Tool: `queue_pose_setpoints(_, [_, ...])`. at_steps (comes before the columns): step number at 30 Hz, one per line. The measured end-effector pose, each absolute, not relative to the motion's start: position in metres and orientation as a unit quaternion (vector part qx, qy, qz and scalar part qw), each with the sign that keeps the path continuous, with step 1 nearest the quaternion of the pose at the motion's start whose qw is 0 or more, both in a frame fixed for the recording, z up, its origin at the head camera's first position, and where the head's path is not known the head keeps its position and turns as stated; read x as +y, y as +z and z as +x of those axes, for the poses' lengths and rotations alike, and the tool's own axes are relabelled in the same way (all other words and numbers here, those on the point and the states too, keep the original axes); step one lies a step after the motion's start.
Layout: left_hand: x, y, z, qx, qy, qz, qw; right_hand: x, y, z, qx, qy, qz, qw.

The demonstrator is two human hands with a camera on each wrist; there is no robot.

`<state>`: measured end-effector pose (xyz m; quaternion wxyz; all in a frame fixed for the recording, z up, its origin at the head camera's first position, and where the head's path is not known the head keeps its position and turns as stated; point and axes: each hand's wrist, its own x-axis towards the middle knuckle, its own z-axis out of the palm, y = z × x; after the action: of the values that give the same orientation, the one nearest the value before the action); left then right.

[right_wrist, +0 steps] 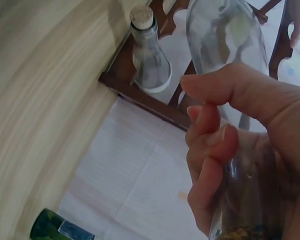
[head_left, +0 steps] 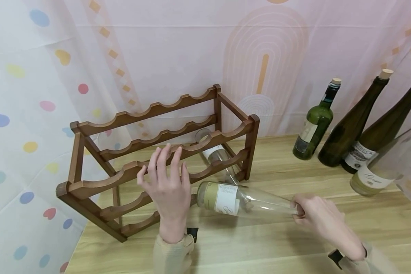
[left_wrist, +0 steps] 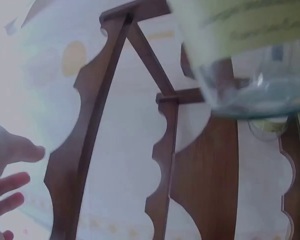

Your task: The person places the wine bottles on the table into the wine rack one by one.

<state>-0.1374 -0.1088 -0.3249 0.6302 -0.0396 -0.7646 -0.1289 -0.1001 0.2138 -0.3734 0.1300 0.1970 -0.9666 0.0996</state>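
Observation:
A clear glass wine bottle (head_left: 263, 201) with a white and yellow-green label is held roughly level in front of the brown wooden wine rack (head_left: 191, 150). My right hand (head_left: 320, 219) grips it by the neck, fingers curled round the glass in the right wrist view. Its base points left, toward the rack, and looms large in the left wrist view. At the rack's upper front rail is my left hand (head_left: 168, 190), raised with fingers spread, holding nothing. A second clear bottle (head_left: 220, 156) lies low in the rack's right end, its corked neck (right_wrist: 141, 17) sticking out frontward.
To the right stand a green corked bottle (head_left: 314, 129), two dark bottles (head_left: 346, 129) (head_left: 392, 121) and a clear bottle (head_left: 373, 177) with a white label. A patterned cloth (head_left: 178, 53) hangs behind the wooden tabletop (head_left: 260, 247).

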Motion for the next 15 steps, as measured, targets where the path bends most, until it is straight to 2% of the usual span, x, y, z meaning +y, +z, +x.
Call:
queue_pose_setpoints(8, [-0.119, -0.331, -0.137, -0.819, -0.133, -0.017, 0.558, 0.206, -0.382, -0.092, -0.972, 0.114, 0.166, 0.122])
queue_pose_setpoints(15, [-0.121, -0.333, -0.138, -0.826, -0.139, -0.023, 0.546, 0.194, -0.388, -0.086, -0.976, 0.143, 0.134, 0.089])
